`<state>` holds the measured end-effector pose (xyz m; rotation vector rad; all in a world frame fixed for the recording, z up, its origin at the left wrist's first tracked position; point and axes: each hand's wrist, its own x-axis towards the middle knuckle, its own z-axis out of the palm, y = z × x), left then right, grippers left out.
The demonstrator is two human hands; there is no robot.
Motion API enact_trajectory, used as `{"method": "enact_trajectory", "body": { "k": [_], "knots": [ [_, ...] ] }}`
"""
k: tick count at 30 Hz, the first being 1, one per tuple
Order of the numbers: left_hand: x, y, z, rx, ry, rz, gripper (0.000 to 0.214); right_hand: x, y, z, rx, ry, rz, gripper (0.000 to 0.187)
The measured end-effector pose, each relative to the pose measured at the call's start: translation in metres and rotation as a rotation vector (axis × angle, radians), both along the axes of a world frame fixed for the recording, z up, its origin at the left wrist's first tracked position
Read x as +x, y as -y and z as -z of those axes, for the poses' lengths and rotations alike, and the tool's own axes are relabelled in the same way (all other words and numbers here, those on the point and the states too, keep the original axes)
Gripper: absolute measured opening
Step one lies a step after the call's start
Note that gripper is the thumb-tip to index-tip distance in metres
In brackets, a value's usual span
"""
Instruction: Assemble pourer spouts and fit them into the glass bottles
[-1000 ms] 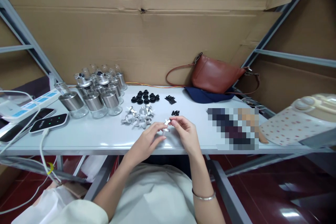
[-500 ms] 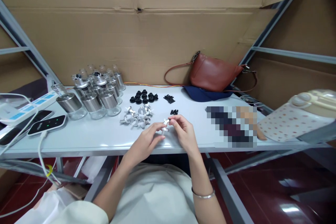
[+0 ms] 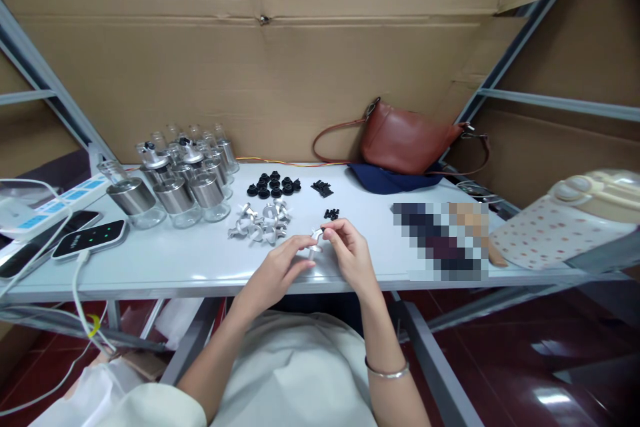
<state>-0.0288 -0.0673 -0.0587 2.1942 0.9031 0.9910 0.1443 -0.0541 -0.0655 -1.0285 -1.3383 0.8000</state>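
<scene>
Gripping silver spout [image 3: 315,249] in left hand [image 3: 277,271], pinching small black piece [image 3: 323,229] at its tip with right hand [image 3: 351,255], below frame centre.

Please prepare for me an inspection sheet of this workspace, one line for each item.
Surface: pale tabletop, glossy.
Parts: silver fittings in a loose pile; black stoppers, flat black strips, small black pieces grouped separately; glass bottles with metal sleeves at left.
Clutter: brown bag on blue cap; phone, lit device, dotted container; one pixelated area unreadable.
Hands: left hand holds one silver fitting; right hand pinches a small dark piece at its end, mostly hidden.
Cables: white cable from the device over the front edge; thin wires along the back.
Surroundings: cardboard panels, metal frame, red floor.
</scene>
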Motion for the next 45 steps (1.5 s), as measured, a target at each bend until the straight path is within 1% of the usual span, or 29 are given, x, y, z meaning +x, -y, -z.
{"method": "enact_trajectory", "body": {
  "k": [8,12,15,18,21,23,24,26,28,29,32,33,35,37,40,43,45],
  "knots": [
    [0.0,0.0,0.001,0.066,-0.016,0.014,0.025,0.002,-0.001,-0.001,0.013,-0.047,-0.043,0.021],
    [0.0,-0.001,0.003,0.118,-0.023,0.003,0.025,-0.001,0.0,-0.001,0.009,-0.113,-0.069,0.021],
    [0.0,-0.001,0.004,0.132,-0.028,0.013,0.029,-0.002,0.0,-0.002,-0.002,-0.168,-0.072,0.023],
    [0.001,-0.001,0.006,0.115,-0.032,-0.001,0.037,-0.003,0.0,-0.004,-0.028,-0.145,-0.073,0.023],
    [0.005,-0.002,0.007,0.101,-0.056,-0.023,0.039,-0.002,0.001,-0.005,-0.035,-0.105,-0.078,0.02],
    [0.006,-0.003,0.003,0.114,-0.059,-0.026,0.041,-0.002,0.002,-0.005,-0.019,-0.145,-0.038,0.019],
    [0.006,-0.005,-0.001,0.125,-0.057,-0.029,0.042,-0.001,0.002,-0.005,-0.008,-0.184,0.0,0.02],
    [0.002,-0.012,-0.016,0.171,-0.056,-0.057,0.036,0.0,0.001,-0.004,0.014,-0.273,0.091,0.021],
    [-0.007,-0.024,-0.04,0.253,-0.082,-0.12,0.027,0.0,0.0,-0.003,0.023,-0.343,0.157,0.023],
    [-0.012,-0.033,-0.053,0.304,-0.108,-0.157,0.026,0.001,-0.001,-0.003,0.02,-0.367,0.173,0.024],
    [-0.025,-0.069,-0.093,0.39,-0.252,-0.273,0.022,0.001,-0.001,-0.004,0.002,-0.39,0.179,0.025],
    [-0.027,-0.084,-0.102,0.422,-0.312,-0.29,0.021,0.0,-0.001,-0.005,-0.002,-0.39,0.175,0.025],
    [-0.027,-0.113,-0.113,0.443,-0.481,-0.248,0.021,0.0,-0.001,-0.006,-0.005,-0.39,0.162,0.025],
    [-0.024,-0.138,-0.111,0.377,-0.722,-0.214,0.022,-0.001,-0.001,-0.006,-0.007,-0.391,0.149,0.025],
    [-0.023,-0.165,-0.094,0.306,-0.834,-0.212,0.02,-0.001,-0.001,-0.006,-0.009,-0.384,0.139,0.025],
    [-0.028,-0.178,-0.076,0.26,-0.89,-0.218,0.02,0.0,-0.002,-0.004,-0.007,-0.376,0.13,0.025],
    [-0.032,-0.182,-0.069,0.241,-0.92,-0.221,0.022,0.0,-0.002,-0.004,-0.003,-0.369,0.13,0.025]
  ]
}}
